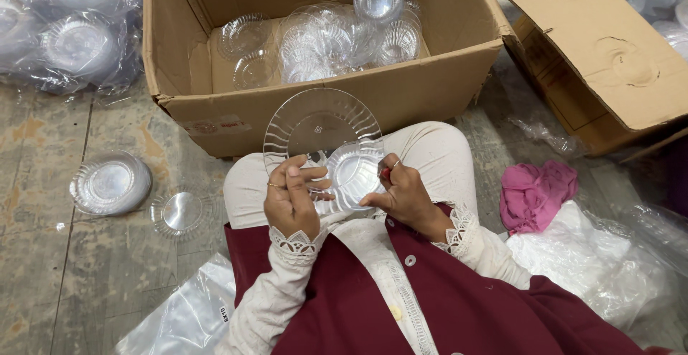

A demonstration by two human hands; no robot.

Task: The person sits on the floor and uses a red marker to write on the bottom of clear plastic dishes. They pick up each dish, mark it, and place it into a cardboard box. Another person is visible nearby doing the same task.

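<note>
The one camera sits on the person's head, looking steeply down, close over the lap and the floor ahead.

Seated on the floor with an open box ahead

The left hand and right hand hold a plate and a small bowl above the lap, the bowl in front of the plate's lower right. Just beyond stands the cardboard box with loose bowls in it. Two bowl stacks lie on the floor to the left; a cloth lies to the right, a second box behind it.
</note>
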